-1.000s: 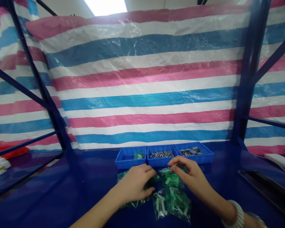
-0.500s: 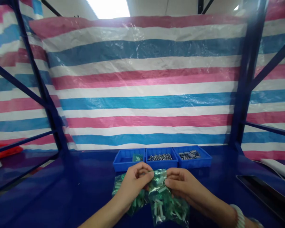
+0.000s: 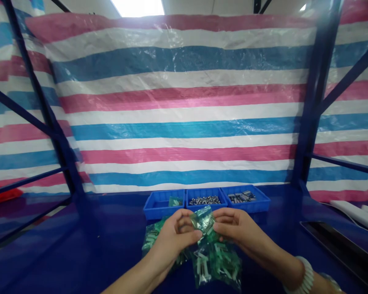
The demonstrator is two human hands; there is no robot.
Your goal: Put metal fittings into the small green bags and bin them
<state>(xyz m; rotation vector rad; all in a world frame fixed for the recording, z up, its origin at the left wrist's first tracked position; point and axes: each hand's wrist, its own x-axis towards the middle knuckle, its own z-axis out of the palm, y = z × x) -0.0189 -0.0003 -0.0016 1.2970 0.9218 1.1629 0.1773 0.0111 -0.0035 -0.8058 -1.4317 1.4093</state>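
Observation:
A small clear greenish bag (image 3: 203, 220) is pinched between my two hands, just in front of the blue bins. My left hand (image 3: 178, 237) grips its left edge between thumb and fingers. On its right edge, the thumb and fingers of my right hand (image 3: 237, 228) are closed. Below hang or lie more green bags (image 3: 222, 263) with pale strip-like pieces inside; whether they join the held bag cannot be made out. Another green bag (image 3: 151, 237) lies on the table, partly hidden behind my left hand.
Three blue bins stand in a row: the left one (image 3: 159, 213) holds a small green bag, the middle (image 3: 207, 207) small metal parts, the right (image 3: 248, 207) metal cylinders. A dark flat device (image 3: 340, 249) lies at right. Blue frame posts (image 3: 313, 102) flank the table.
The held bag is tilted and raised slightly, its upper part now standing above my fingertips. My left thumb has shifted a little down and right. The whole view has moved slightly.

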